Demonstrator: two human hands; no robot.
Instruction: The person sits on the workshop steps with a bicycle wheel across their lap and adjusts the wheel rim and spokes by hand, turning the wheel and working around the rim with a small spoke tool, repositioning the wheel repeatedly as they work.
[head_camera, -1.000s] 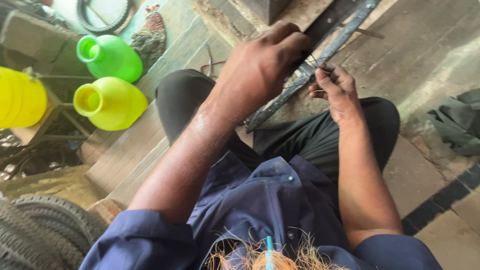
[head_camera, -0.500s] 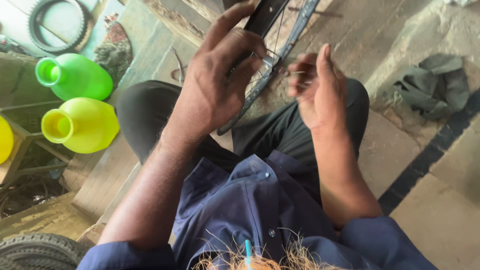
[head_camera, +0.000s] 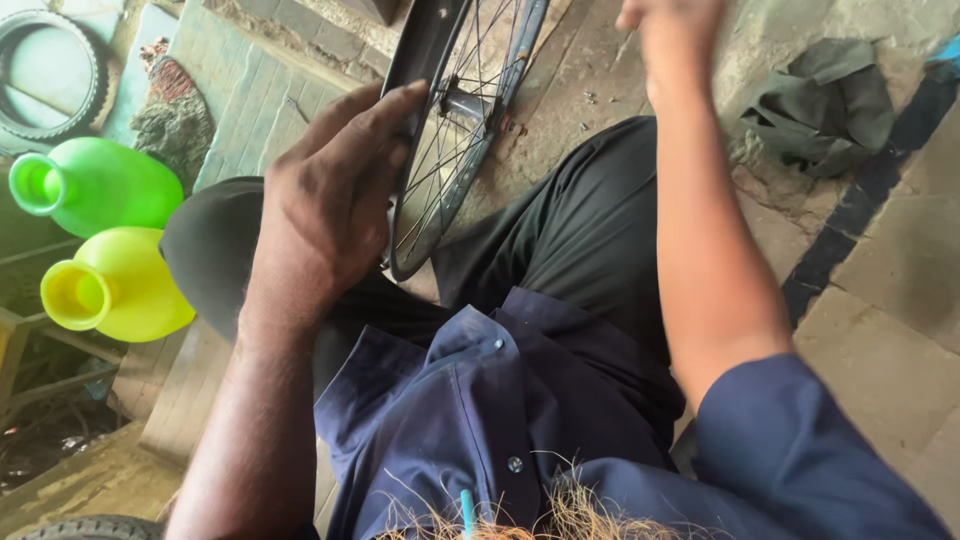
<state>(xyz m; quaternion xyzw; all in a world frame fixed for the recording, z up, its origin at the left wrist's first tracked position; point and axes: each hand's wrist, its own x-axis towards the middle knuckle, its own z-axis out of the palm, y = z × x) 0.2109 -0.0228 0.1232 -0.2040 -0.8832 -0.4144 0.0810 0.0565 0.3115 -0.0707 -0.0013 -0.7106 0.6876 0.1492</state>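
Left hand (head_camera: 330, 200) rests fingers flat against the black rim of a spoked bicycle wheel (head_camera: 450, 130) standing between the knees at 12 o'clock, grip loose, not closed round it. Right hand (head_camera: 665, 20) raised at 1 o'clock, cropped by the frame edge; grip can't be told, seemingly empty. Glossy green plastic jug (head_camera: 95, 185) and yellow jug (head_camera: 115, 285) at 9 o'clock; crumpled dark cloth (head_camera: 825, 105) on the concrete floor at 2.

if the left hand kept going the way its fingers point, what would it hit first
The left hand already has its fingertips on the bicycle wheel's black rim; pushed on, it would likely run into the spokes, though depth is hard to judge.
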